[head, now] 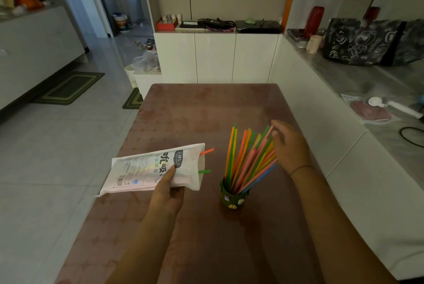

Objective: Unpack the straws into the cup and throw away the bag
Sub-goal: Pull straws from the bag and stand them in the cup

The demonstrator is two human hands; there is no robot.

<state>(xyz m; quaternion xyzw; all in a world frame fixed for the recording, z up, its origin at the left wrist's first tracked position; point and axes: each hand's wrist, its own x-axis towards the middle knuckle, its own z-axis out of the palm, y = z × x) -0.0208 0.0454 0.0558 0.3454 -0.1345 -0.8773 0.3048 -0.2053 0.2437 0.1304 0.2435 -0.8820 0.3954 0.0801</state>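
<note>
A small dark green cup [233, 198] stands on the brown table [206, 111]. Several coloured straws [249, 159] fan out of it, leaning right. My right hand [290, 146] rests against the upper ends of those straws, fingers loosely curled around them. My left hand [168, 188] grips the white straw bag [149, 169] from below, holding it flat to the left of the cup. An orange straw [207, 152] and a green straw [205, 171] poke out of the bag's open right end.
A white bin with a plastic liner [144, 65] stands on the floor beyond the table's far left corner. White cabinets run along the back. A grey counter [367, 81] on the right carries a dark patterned bag, a red bottle and a white tool.
</note>
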